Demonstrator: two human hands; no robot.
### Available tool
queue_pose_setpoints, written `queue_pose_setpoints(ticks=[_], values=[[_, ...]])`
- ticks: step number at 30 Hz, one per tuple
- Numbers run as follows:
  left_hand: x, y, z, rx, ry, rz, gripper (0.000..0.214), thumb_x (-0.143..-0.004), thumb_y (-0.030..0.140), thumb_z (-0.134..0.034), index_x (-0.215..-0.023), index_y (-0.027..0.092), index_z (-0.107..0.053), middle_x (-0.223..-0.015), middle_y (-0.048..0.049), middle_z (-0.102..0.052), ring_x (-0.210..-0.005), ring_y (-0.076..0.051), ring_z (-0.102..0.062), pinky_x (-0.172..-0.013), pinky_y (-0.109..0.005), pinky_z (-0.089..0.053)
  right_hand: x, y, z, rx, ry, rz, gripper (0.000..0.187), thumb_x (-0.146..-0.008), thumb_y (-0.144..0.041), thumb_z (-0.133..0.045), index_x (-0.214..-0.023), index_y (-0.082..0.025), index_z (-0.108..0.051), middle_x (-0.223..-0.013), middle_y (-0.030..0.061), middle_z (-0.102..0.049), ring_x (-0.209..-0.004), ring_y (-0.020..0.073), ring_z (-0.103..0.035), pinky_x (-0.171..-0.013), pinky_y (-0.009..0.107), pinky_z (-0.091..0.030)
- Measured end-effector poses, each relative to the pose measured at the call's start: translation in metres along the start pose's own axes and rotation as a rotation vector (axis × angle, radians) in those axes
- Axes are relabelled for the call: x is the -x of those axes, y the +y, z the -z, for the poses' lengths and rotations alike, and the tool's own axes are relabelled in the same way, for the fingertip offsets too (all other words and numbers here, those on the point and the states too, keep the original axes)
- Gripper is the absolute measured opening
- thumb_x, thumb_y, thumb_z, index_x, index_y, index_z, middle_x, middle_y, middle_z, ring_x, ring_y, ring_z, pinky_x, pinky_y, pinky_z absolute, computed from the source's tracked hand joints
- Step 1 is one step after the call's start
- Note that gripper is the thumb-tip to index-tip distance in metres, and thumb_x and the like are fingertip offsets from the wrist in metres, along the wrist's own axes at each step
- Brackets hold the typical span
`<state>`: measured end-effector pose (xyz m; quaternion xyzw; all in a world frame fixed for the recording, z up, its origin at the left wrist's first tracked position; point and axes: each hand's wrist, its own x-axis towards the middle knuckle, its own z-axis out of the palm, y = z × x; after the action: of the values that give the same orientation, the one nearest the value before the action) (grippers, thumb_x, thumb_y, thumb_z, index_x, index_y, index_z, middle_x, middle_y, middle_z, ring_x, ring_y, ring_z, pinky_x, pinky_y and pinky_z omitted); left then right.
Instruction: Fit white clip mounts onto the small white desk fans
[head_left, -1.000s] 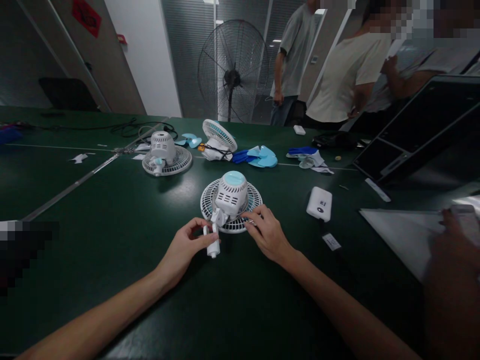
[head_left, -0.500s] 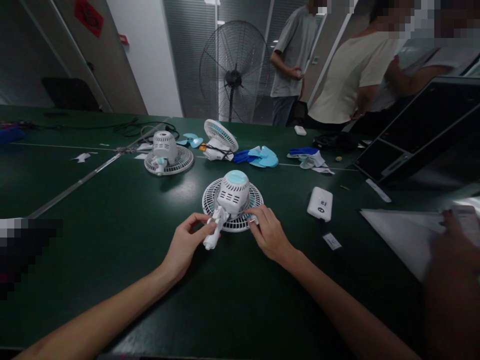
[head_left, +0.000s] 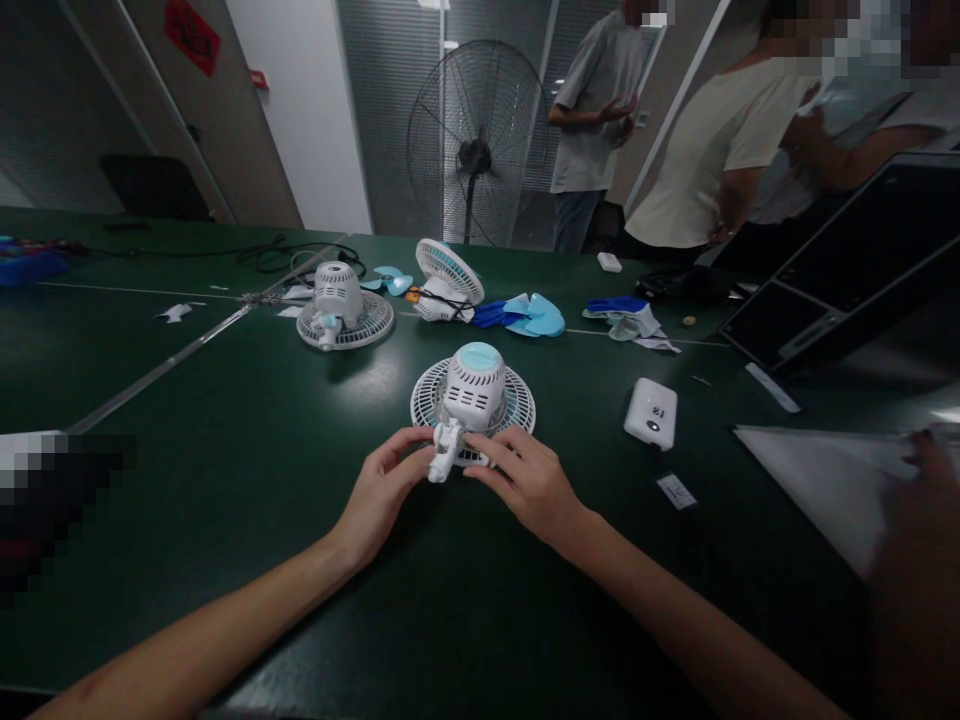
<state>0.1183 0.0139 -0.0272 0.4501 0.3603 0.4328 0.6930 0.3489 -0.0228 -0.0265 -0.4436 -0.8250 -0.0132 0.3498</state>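
A white fan head [head_left: 474, 395] with a pale blue cap rests face down on its round grille in front of me. From its near side juts a white jointed bracket [head_left: 448, 445]. My left hand [head_left: 381, 492] pinches this bracket from the left, thumb and fingers closed on it. On the other side, my right hand [head_left: 531, 482] reaches over the near rim of the grille. Its index fingertip is at the bracket's right side, while thumb and fingers stay apart. The bracket's underside is hidden.
Behind stand another face-down fan head [head_left: 335, 300] and a tilted fan [head_left: 444, 285], beside blue fan blades [head_left: 536, 315]. Gloves [head_left: 626, 318] and a white power bank [head_left: 651, 412] lie to the right. Another person's blurred hand [head_left: 919, 520] is at the right edge; people stand behind the table.
My right hand has moved left from the grille's right side to the bracket. The bracket's lower end has swung up and inward, with my left hand still on it.
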Motion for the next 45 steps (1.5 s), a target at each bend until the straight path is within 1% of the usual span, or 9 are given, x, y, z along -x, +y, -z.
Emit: queue_pose_setpoints(ticks=[7, 15, 25, 29, 32, 36, 39, 42, 45], values=[[0.007, -0.002, 0.002, 0.022, -0.003, 0.078, 0.04, -0.088, 0.035, -0.08, -0.123, 0.017, -0.072, -0.114, -0.0096, -0.075, -0.097, -0.02, -0.067, -0.092, -0.033, -0.053, -0.014, 0.005, -0.006, -0.092, 0.066, 0.032, 0.024, -0.103, -0.034, -0.063, -0.117, -0.015, -0.063, -0.097, 0.008, -0.069, -0.085, 0.0201, -0.069, -0.074, 0.035, -0.061], [0.004, -0.004, 0.004, -0.061, -0.003, 0.041, 0.041, -0.088, 0.036, -0.079, -0.125, 0.018, -0.072, -0.113, -0.0092, -0.076, -0.096, -0.02, -0.068, -0.089, -0.032, -0.052, -0.015, 0.003, -0.013, -0.159, 0.084, 0.081, 0.037, -0.104, -0.014, -0.056, -0.141, -0.018, -0.057, -0.117, 0.0117, -0.069, -0.106, 0.0204, -0.069, -0.09, 0.036, -0.063], [0.005, -0.003, 0.004, -0.123, 0.038, 0.012, 0.042, -0.085, 0.038, -0.082, -0.123, 0.02, -0.072, -0.104, -0.0045, -0.078, -0.093, -0.017, -0.069, -0.089, -0.028, -0.053, -0.012, 0.006, -0.022, -0.248, 0.24, 0.052, 0.029, -0.102, -0.013, -0.06, -0.13, -0.019, -0.065, -0.112, 0.0091, -0.075, -0.102, 0.0192, -0.074, -0.088, 0.033, -0.064], [0.004, -0.003, 0.003, -0.147, 0.042, -0.007, 0.039, -0.084, 0.037, -0.082, -0.118, 0.02, -0.074, -0.111, -0.0061, -0.078, -0.096, -0.019, -0.071, -0.092, -0.031, -0.055, -0.015, 0.001, -0.026, -0.267, 0.212, -0.128, 0.013, -0.104, -0.026, -0.062, -0.1, -0.018, -0.071, -0.087, 0.004, -0.074, -0.076, 0.0159, -0.072, -0.072, 0.03, -0.061], [0.004, -0.002, 0.0, -0.157, 0.041, -0.033, 0.036, -0.083, 0.036, -0.083, -0.115, 0.019, -0.075, -0.111, -0.0066, -0.078, -0.098, -0.021, -0.073, -0.094, -0.034, -0.057, -0.015, -0.003, -0.026, -0.221, 0.173, -0.247, 0.031, -0.106, -0.029, -0.058, -0.077, -0.019, -0.063, -0.068, -0.0007, -0.064, -0.061, 0.0126, -0.062, -0.064, 0.027, -0.055], [0.006, -0.001, -0.001, -0.149, 0.042, -0.049, 0.035, -0.083, 0.035, -0.083, -0.114, 0.019, -0.075, -0.115, -0.0069, -0.077, -0.101, -0.022, -0.073, -0.097, -0.036, -0.057, -0.008, -0.002, -0.019, -0.2, 0.162, -0.179, 0.013, -0.103, -0.029, -0.061, -0.105, -0.017, -0.067, -0.089, 0.0048, -0.07, -0.068, 0.013, -0.065, -0.061, 0.026, -0.054], [0.006, -0.001, -0.001, -0.149, 0.038, -0.049, 0.037, -0.084, 0.035, -0.082, -0.116, 0.019, -0.074, -0.114, -0.007, -0.077, -0.101, -0.022, -0.073, -0.098, -0.037, -0.056, -0.002, 0.004, -0.016, -0.147, 0.135, 0.009, 0.025, -0.101, -0.019, -0.062, -0.126, -0.018, -0.062, -0.111, 0.0091, -0.074, -0.085, 0.0159, -0.074, -0.069, 0.026, -0.059], [0.006, -0.001, 0.0, -0.155, 0.037, -0.044, 0.037, -0.085, 0.035, -0.082, -0.118, 0.019, -0.074, -0.115, -0.0075, -0.077, -0.103, -0.023, -0.073, -0.1, -0.039, -0.056, 0.0, 0.009, -0.018, -0.104, 0.178, 0.07, 0.031, -0.102, -0.012, -0.057, -0.132, -0.021, -0.062, -0.119, 0.0089, -0.074, -0.108, 0.0189, -0.073, -0.085, 0.03, -0.062], [0.006, 0.0, -0.001, -0.169, 0.051, -0.038, 0.039, -0.085, 0.035, -0.081, -0.118, 0.018, -0.073, -0.119, -0.0086, -0.076, -0.103, -0.023, -0.073, -0.1, -0.039, -0.055, -0.004, 0.008, -0.023, -0.146, 0.232, 0.034, 0.026, -0.103, -0.015, -0.058, -0.126, -0.021, -0.066, -0.115, 0.0078, -0.075, -0.105, 0.0184, -0.074, -0.088, 0.031, -0.062]])
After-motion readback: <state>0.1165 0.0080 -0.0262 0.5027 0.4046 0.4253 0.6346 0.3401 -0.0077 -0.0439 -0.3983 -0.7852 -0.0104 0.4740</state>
